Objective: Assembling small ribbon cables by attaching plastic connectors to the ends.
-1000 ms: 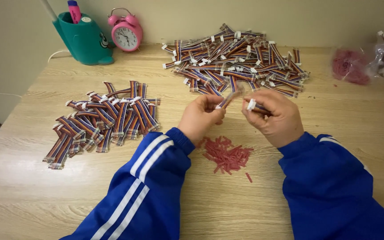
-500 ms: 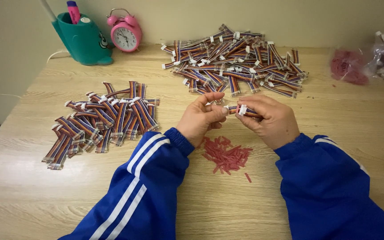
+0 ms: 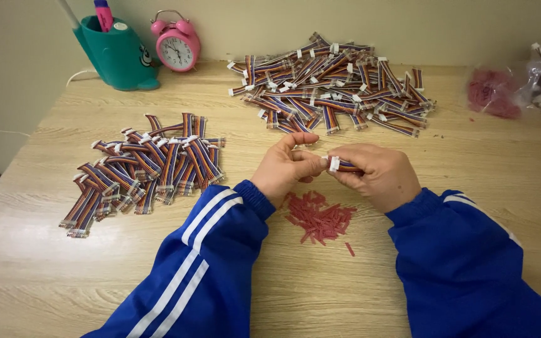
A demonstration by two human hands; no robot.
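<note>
1. A short multicoloured ribbon cable [image 3: 347, 166] with a white connector at its end is held above the wooden table [image 3: 32, 275], just in front of the person's chest.
2. The cable is gripped in the right hand [image 3: 377, 175]; its fingers are curled and pressed together around the cable, so that only the white connector and a short stretch of the striped wires are seen.
3. The left hand [image 3: 286, 168] is brought up against the right one, and the connector end is pinched between its thumb and fingertips; its index finger is raised and bent above the pinch.
4. Both forearms are covered by blue sleeves; white stripes are seen on the left sleeve [image 3: 201, 263].
5. A small heap of red plastic bits [image 3: 318, 216] lies on the table directly below the hands, with one stray bit just beside it.
6. A pile of similar ribbon cables [image 3: 142, 168] is spread to the left of the hands, and a larger pile [image 3: 330, 84] lies further back, near the wall.
7. A teal pen holder [image 3: 117, 56] and a pink alarm clock [image 3: 176, 40] stand side by side at the far left edge of the table.
8. Clear plastic bags [image 3: 515, 91], one with red contents, are seen at the far right.
</note>
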